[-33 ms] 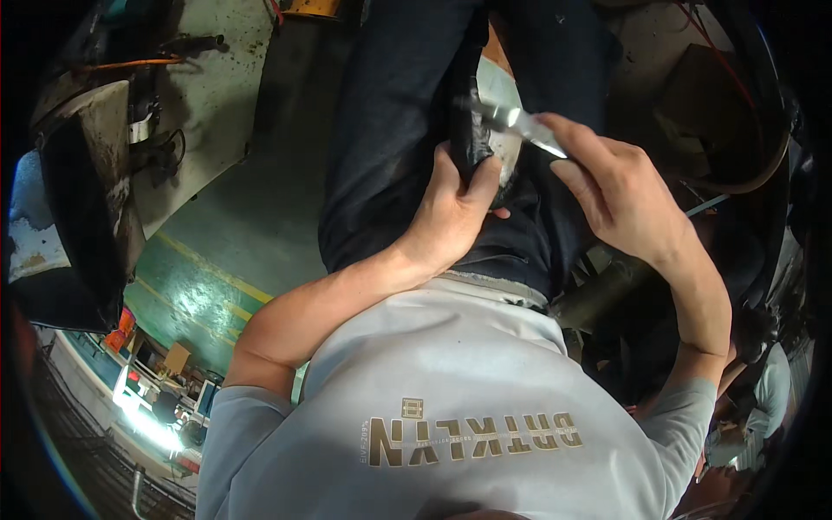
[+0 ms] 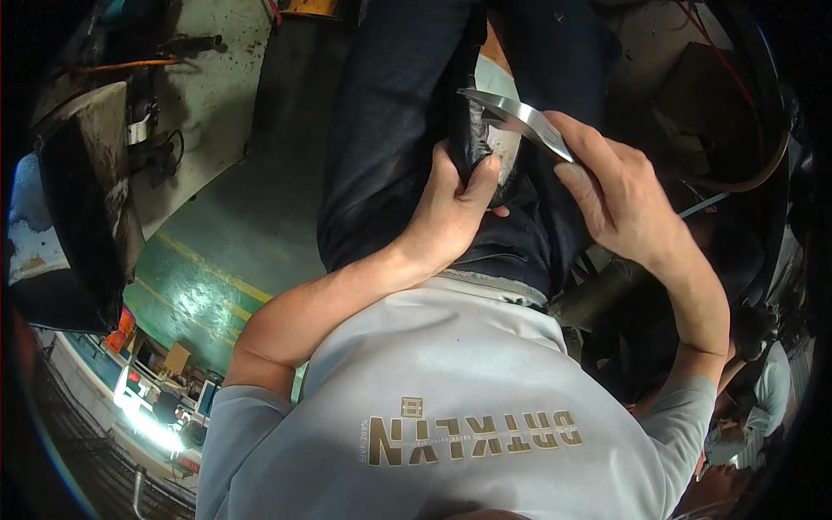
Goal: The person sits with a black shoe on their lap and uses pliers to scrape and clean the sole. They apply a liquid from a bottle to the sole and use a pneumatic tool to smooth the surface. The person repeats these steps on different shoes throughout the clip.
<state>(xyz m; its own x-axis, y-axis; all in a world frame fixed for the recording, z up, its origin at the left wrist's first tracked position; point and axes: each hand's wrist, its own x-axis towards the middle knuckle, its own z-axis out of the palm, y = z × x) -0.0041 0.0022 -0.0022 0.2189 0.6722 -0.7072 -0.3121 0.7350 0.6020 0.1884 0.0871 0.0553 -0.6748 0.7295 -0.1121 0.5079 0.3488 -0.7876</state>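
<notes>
Head | left fingers (image 2: 485,176) grip black piece (image 2: 469,146) | right fingers (image 2: 588,143) clasp curved metal tool (image 2: 526,114)

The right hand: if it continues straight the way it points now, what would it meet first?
Probably the black item in the left hand; the metal tool in the right hand leads and overlaps it in view, though contact is unclear.

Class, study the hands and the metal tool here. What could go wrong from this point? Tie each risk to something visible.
The left hand grips the black piece with its thumb below the metal tool, so a slip might hit the thumb.
Only that hand is seen gripping the piece, so it could twist under force.
The right hand holds the tool above the dark trousers, so a missed stroke might catch the cloth.
</notes>
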